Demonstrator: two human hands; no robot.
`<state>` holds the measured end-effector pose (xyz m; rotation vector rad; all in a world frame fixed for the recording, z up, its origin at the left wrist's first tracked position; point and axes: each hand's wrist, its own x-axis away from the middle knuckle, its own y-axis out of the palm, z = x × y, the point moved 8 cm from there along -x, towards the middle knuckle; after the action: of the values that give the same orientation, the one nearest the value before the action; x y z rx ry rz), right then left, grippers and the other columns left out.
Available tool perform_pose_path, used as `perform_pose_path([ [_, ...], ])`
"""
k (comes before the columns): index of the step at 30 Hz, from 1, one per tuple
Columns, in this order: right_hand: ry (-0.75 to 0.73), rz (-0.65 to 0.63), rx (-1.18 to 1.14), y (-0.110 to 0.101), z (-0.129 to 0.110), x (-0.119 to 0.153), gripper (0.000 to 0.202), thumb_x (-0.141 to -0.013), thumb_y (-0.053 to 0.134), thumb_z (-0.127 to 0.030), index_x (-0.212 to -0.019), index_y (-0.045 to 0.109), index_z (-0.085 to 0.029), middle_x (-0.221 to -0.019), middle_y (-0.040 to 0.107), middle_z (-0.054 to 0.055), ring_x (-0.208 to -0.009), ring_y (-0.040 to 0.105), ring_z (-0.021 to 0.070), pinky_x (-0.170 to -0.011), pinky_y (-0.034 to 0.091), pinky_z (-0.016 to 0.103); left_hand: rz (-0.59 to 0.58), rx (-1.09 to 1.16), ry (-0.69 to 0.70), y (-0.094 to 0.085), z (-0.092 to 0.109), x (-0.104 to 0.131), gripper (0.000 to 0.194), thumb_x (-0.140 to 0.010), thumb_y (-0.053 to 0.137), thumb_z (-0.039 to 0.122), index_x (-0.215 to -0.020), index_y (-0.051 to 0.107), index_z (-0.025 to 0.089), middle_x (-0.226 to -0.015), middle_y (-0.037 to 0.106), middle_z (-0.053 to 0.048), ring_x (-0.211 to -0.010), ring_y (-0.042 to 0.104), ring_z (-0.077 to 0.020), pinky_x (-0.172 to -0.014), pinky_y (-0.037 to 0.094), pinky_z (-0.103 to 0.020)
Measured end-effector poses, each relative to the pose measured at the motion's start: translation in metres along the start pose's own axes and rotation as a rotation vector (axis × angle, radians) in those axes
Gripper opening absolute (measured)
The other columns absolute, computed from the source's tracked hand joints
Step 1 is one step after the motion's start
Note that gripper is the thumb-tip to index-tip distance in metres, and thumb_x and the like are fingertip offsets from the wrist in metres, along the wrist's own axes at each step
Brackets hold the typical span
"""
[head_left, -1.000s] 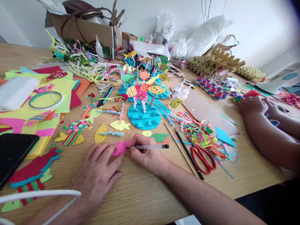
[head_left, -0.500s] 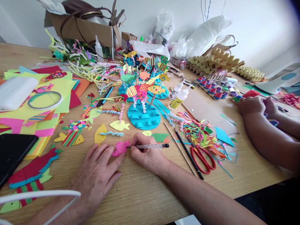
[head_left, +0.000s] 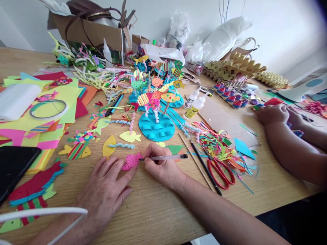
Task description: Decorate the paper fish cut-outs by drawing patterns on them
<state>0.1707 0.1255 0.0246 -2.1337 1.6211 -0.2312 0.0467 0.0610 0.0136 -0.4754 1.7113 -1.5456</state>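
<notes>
A small pink paper fish [head_left: 131,162] with dark scale lines lies flat on the wooden table. My left hand [head_left: 107,183] rests palm down, fingers spread, its fingertips on the fish's left part. Pinched in my right hand [head_left: 163,166] is a clear-barrelled pen [head_left: 168,157] with a dark end cap, its tip at the fish's tail. Just beyond lie a yellow paper fish [head_left: 109,146] on a blue curled stem [head_left: 122,145] and a pale yellow fish [head_left: 129,136]. A green paper fish [head_left: 175,149] is partly hidden behind my right hand.
Red scissors [head_left: 221,173], a black pencil [head_left: 205,168] and paper scraps [head_left: 217,146] lie to the right. Behind stands a blue round base [head_left: 156,131] with fish on stems, near glue bottles [head_left: 195,108]. A co-worker's arms [head_left: 286,146] rest at far right; coloured paper [head_left: 68,92] is stacked left.
My right hand and the pen have shifted slightly to the right along the fish's tail. My left hand stays in place on the fish.
</notes>
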Motion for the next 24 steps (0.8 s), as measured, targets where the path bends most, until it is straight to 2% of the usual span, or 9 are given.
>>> perform_pose_path([
  [8, 0.009, -0.021, 0.026, 0.0024, 0.0001, 0.0000, 0.009, -0.065, 0.048, -0.011, -0.061, 0.047, -0.018, -0.053, 0.048, -0.006, -0.048, 0.041, 0.0076, -0.047, 0.033, 0.018, 0.006, 0.022, -0.067, -0.0035, 0.0021, -0.0015, 0.038, -0.086, 0.046, 0.023, -0.124, 0.055, 0.025, -0.116, 0.052, -0.012, -0.111, 0.045, -0.0315, -0.094, 0.040, -0.052],
  [14, -0.015, -0.013, 0.066, 0.0020, -0.0004, 0.0000, 0.009, -0.065, 0.048, -0.011, -0.061, 0.047, -0.019, -0.054, 0.049, -0.005, -0.049, 0.043, 0.0082, -0.048, 0.032, 0.019, 0.027, 0.008, -0.001, -0.0028, 0.0027, -0.0006, 0.039, -0.086, 0.049, 0.025, -0.124, 0.055, 0.025, -0.115, 0.054, -0.011, -0.108, 0.048, -0.0316, -0.091, 0.041, -0.050],
  [18, -0.018, -0.010, 0.083, 0.0015, 0.0000, 0.0003, 0.009, -0.064, 0.047, -0.011, -0.061, 0.046, -0.019, -0.054, 0.048, -0.005, -0.049, 0.041, 0.0085, -0.047, 0.031, 0.019, 0.023, 0.028, -0.070, -0.0041, 0.0013, -0.0021, 0.038, -0.086, 0.046, 0.023, -0.123, 0.056, 0.026, -0.113, 0.055, -0.011, -0.109, 0.048, -0.0310, -0.093, 0.040, -0.051],
  [24, -0.016, -0.009, 0.022, 0.0007, -0.0006, 0.0006, 0.008, -0.064, 0.047, -0.012, -0.061, 0.046, -0.019, -0.054, 0.047, -0.005, -0.049, 0.040, 0.0082, -0.047, 0.032, 0.019, 0.014, 0.021, -0.077, -0.0049, 0.0047, -0.0033, 0.040, -0.084, 0.049, 0.021, -0.123, 0.056, 0.025, -0.113, 0.054, -0.011, -0.109, 0.047, -0.0310, -0.093, 0.040, -0.052],
])
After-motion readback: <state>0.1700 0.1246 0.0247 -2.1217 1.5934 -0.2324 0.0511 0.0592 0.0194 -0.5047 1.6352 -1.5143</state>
